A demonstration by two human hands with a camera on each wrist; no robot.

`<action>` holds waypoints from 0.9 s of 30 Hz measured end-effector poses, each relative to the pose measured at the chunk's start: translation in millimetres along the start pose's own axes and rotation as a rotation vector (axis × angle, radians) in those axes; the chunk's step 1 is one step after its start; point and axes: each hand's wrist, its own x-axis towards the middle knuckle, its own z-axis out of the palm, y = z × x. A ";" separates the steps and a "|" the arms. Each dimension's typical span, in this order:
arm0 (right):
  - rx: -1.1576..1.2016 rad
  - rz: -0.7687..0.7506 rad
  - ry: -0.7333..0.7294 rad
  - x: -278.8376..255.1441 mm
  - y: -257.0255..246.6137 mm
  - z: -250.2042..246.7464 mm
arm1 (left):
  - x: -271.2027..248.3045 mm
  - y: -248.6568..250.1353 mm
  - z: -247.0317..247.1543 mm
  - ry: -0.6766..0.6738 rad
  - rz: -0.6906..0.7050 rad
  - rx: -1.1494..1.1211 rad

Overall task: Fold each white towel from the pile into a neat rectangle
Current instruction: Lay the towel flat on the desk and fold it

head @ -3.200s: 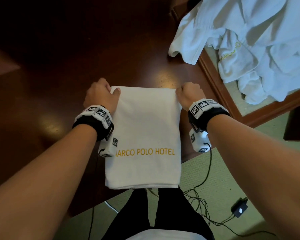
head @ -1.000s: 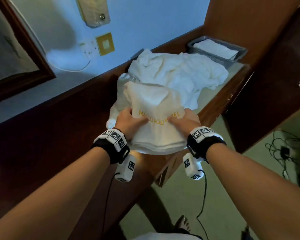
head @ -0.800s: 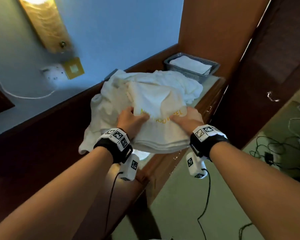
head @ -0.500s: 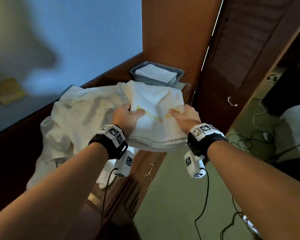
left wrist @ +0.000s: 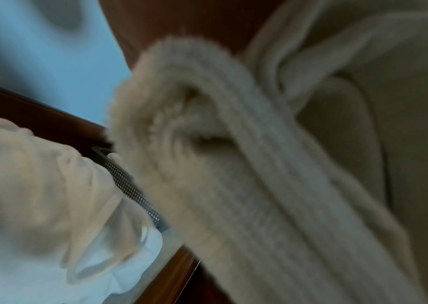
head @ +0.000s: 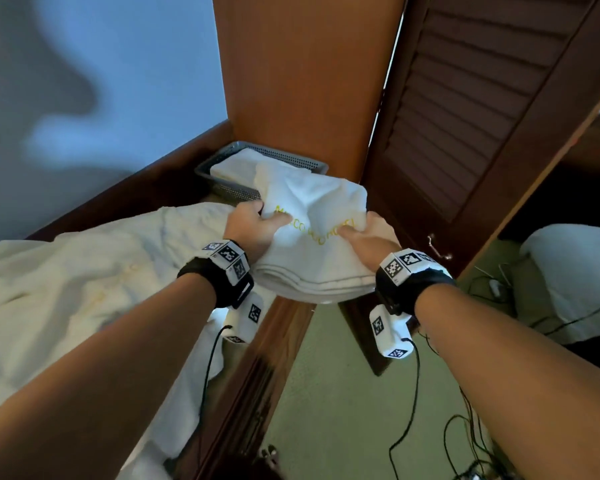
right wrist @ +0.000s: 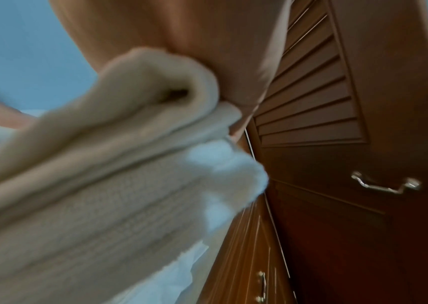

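Both your hands, left and right, clamp the folded towel; next, lower it squarely into the basket at 11 o'clock

The folded towel hides the fingers of both hands and part of the grey basket. Its yellow letters are crumpled and hard to read. Both wrist views are blurry.
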 end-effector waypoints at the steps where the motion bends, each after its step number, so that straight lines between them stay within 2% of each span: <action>1: -0.016 0.000 -0.020 20.7 -3.6 1.5 | 17.7 -2.3 2.9 -0.006 -0.005 -0.010; 9: -0.237 -0.089 -0.121 164.9 -26.6 14.6 | 133.2 -19.0 23.6 -0.020 -0.099 0.014; 13: -0.414 -0.176 -0.134 246.6 -36.9 25.4 | 183.6 -29.0 49.1 0.006 -0.126 -0.005; 17: -0.463 -0.270 -0.188 342.6 -48.7 40.5 | 244.2 -47.5 80.0 0.028 -0.195 0.021; 22: -0.428 -0.398 -0.299 471.4 -70.8 70.7 | 330.4 -76.2 113.3 0.154 -0.329 0.003; 27: -0.460 -0.572 -0.344 564.0 -88.4 109.8 | 386.9 -92.1 129.4 0.282 -0.432 -0.013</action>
